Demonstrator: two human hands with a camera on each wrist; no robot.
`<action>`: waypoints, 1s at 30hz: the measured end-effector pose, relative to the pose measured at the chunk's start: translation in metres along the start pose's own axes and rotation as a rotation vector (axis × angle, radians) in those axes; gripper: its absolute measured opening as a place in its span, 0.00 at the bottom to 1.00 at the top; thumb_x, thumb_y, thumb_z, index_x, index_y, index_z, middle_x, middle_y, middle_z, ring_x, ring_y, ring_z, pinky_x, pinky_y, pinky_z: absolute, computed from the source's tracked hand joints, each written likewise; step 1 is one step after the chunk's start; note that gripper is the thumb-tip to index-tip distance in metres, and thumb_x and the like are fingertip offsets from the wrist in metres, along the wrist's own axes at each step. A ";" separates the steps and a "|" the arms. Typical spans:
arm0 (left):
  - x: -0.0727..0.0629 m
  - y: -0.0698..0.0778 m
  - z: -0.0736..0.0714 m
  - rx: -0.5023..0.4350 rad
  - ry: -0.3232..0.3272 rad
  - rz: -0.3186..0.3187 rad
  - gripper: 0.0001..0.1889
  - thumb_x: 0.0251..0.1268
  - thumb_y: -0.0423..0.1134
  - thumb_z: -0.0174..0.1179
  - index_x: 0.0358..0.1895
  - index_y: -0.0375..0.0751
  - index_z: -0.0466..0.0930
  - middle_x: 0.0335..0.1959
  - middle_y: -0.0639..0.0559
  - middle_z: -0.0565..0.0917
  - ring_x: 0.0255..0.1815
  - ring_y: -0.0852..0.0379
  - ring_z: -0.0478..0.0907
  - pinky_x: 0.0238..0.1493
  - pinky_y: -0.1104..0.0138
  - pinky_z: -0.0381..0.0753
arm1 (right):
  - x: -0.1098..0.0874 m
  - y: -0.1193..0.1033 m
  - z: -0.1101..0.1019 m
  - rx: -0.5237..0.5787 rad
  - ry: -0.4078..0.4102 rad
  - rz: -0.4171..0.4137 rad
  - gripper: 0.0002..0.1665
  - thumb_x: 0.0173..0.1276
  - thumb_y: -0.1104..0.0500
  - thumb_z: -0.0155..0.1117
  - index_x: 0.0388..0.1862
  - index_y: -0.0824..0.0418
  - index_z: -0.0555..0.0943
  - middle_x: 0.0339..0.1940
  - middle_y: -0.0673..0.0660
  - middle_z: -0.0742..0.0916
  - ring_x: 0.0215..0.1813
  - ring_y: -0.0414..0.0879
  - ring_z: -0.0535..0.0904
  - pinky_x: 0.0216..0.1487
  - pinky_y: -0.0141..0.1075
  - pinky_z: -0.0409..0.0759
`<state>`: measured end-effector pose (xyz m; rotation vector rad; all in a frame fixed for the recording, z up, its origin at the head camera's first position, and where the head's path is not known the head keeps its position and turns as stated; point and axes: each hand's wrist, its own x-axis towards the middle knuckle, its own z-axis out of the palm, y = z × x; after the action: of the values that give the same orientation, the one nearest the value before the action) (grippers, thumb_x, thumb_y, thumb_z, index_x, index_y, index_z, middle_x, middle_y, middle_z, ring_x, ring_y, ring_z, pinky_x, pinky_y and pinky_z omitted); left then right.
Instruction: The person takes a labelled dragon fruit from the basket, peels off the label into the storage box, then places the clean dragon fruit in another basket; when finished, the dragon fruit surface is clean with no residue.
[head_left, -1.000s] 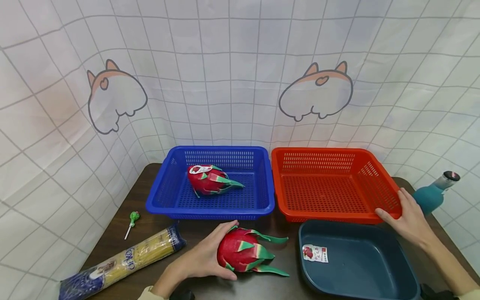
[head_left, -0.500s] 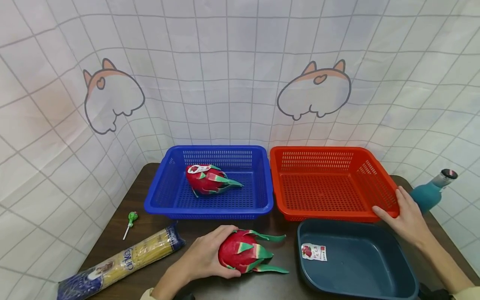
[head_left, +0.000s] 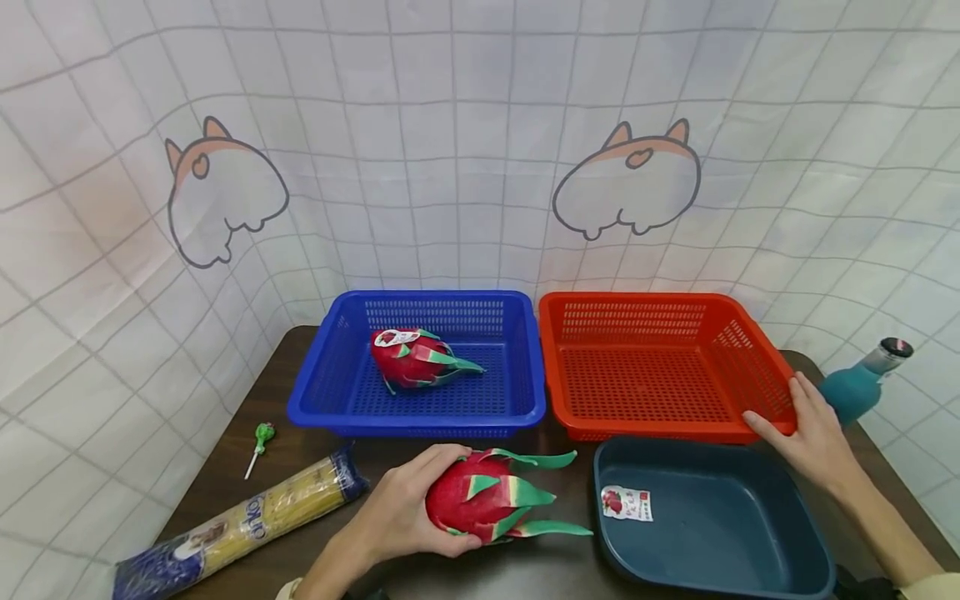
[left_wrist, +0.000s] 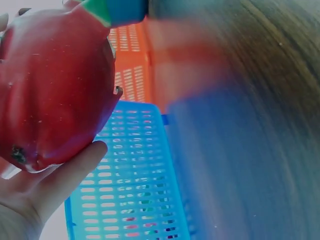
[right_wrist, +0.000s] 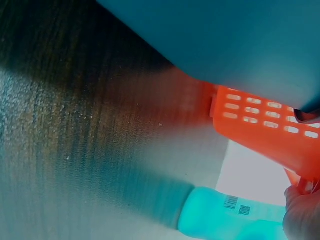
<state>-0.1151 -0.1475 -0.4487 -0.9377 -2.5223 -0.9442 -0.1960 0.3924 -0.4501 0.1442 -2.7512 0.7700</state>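
Observation:
My left hand point(head_left: 411, 510) grips a red dragon fruit point(head_left: 468, 498) with green-tipped leaves, in front of the blue basket point(head_left: 341, 421). In the left wrist view the dragon fruit point(left_wrist: 55, 85) fills the upper left, with a finger curled beneath it. Whether it touches the table cannot be told. My right hand point(head_left: 813, 442) holds the near right corner of the red basket point(head_left: 630, 429), thumb over the rim and fingers outside. Part of that hand point(right_wrist: 302, 215) shows by the basket's rim in the right wrist view. A second dragon fruit point(head_left: 412, 358) lies inside the blue basket.
A dark blue tub point(head_left: 705, 533) with a fruit sticker stands in front of the red basket. Beyond my right hand is a teal bottle point(head_left: 855, 390). A spaghetti pack point(head_left: 247, 529) and a green lollipop point(head_left: 263, 433) lie at left on the dark table point(head_left: 285, 367).
My left hand has closed further round the dragon fruit, which has shifted slightly, its leaves spreading right and looking larger. My right hand stays at the red basket's corner.

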 end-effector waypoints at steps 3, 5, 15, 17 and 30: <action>0.000 0.003 -0.002 0.027 0.038 0.031 0.43 0.41 0.66 0.72 0.62 0.51 0.71 0.56 0.59 0.79 0.47 0.64 0.80 0.43 0.73 0.84 | 0.002 -0.001 0.000 0.003 -0.007 -0.006 0.54 0.66 0.46 0.59 0.76 0.73 0.45 0.76 0.77 0.51 0.69 0.81 0.52 0.55 0.78 0.56; 0.002 0.005 -0.004 0.034 0.058 0.047 0.43 0.41 0.66 0.72 0.62 0.51 0.71 0.55 0.58 0.79 0.47 0.63 0.80 0.43 0.73 0.84 | 0.002 -0.001 0.000 0.003 -0.005 -0.012 0.54 0.66 0.46 0.60 0.76 0.73 0.45 0.76 0.77 0.52 0.68 0.81 0.53 0.55 0.78 0.57; 0.039 0.016 -0.017 -0.044 0.036 0.035 0.41 0.43 0.64 0.72 0.62 0.52 0.69 0.56 0.56 0.78 0.51 0.61 0.79 0.43 0.70 0.85 | 0.002 0.000 -0.002 -0.007 0.007 -0.014 0.54 0.65 0.46 0.60 0.76 0.73 0.46 0.76 0.77 0.53 0.68 0.81 0.54 0.53 0.77 0.59; 0.051 0.018 -0.019 -0.097 0.016 0.005 0.41 0.44 0.62 0.73 0.63 0.53 0.68 0.58 0.56 0.77 0.53 0.60 0.78 0.44 0.69 0.85 | 0.001 0.001 -0.001 -0.008 0.008 -0.016 0.54 0.65 0.46 0.60 0.76 0.73 0.46 0.76 0.77 0.53 0.68 0.80 0.54 0.54 0.77 0.59; 0.159 0.028 -0.009 -0.026 -0.029 0.130 0.43 0.45 0.58 0.73 0.66 0.46 0.67 0.59 0.52 0.76 0.55 0.59 0.76 0.45 0.70 0.84 | 0.000 -0.002 -0.001 0.000 0.015 -0.025 0.55 0.65 0.46 0.62 0.77 0.71 0.45 0.77 0.76 0.53 0.67 0.79 0.55 0.51 0.77 0.62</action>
<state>-0.2154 -0.0618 -0.3550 -1.1154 -2.4440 -0.9320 -0.1955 0.3908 -0.4482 0.1718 -2.7302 0.7615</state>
